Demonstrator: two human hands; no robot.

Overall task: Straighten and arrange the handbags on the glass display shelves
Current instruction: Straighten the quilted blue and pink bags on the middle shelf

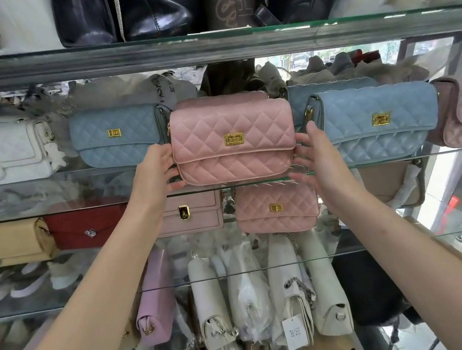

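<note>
Left grip (155, 170) grasps the left end of the pink quilted handbag (208, 130), its fingers curled round the side, while the right grip (317, 153) clasps the opposite end, thumb up along the edge and fingers spread against the lower corner. Held between them, the bag is upright and faces forward, gold clasp (234, 139) in the middle of its flap, at the front edge of the middle glass shelf (399, 159); whether its base rests on the glass or hangs just above it cannot be told. A second pink bag (219, 100) stands directly behind it. A blue quilted bag (117, 137) sits just to the left and another blue one (376, 121) just to the right, with a white bag (1, 153) farther left. On the shelf below are a smaller pink quilted bag (277, 207), a red bag (85, 225) and a tan bag (5, 245)
</note>
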